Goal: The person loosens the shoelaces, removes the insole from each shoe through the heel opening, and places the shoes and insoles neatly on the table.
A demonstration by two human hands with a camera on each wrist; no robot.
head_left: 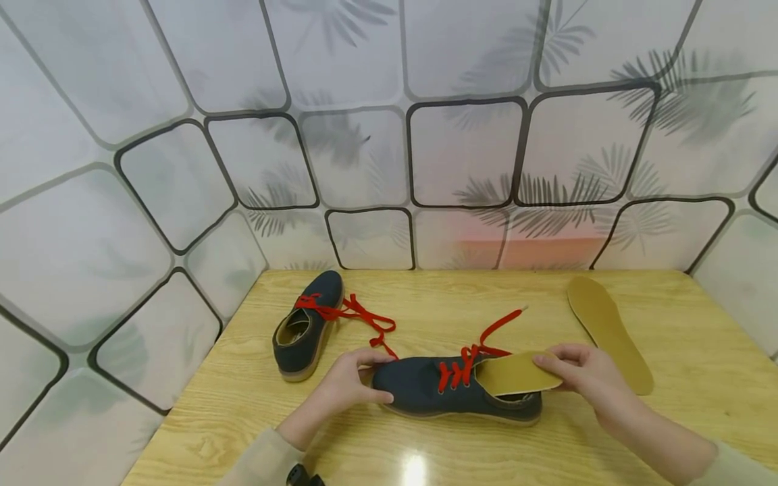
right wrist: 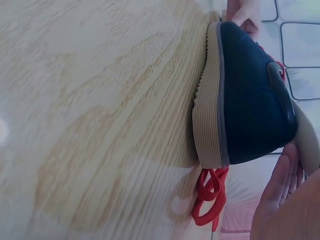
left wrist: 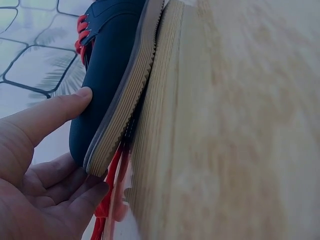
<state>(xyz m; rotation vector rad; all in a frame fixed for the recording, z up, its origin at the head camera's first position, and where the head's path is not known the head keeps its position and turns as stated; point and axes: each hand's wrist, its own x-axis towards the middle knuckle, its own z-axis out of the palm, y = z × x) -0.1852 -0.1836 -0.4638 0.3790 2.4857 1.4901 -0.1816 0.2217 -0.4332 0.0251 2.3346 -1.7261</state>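
A navy shoe (head_left: 419, 381) with red laces (head_left: 456, 374) lies on its sole, toe to the left. My left hand (head_left: 352, 388) grips its toe, thumb on the near side and fingers round the front, as the left wrist view shows on the shoe's toe (left wrist: 107, 75). My right hand (head_left: 583, 371) pinches the heel end of a tan insole (head_left: 516, 372), whose front part slopes into the shoe opening and is hidden inside. In the right wrist view the fingers (right wrist: 280, 175) are close behind the shoe's heel (right wrist: 255, 115).
A second navy shoe (head_left: 304, 337) stands at the back left, its red laces (head_left: 358, 310) trailing to the right. Another tan insole (head_left: 608, 331) lies flat at the back right of the wooden table (head_left: 462, 304). A patterned wall (head_left: 365, 169) rises along the table's far edge.
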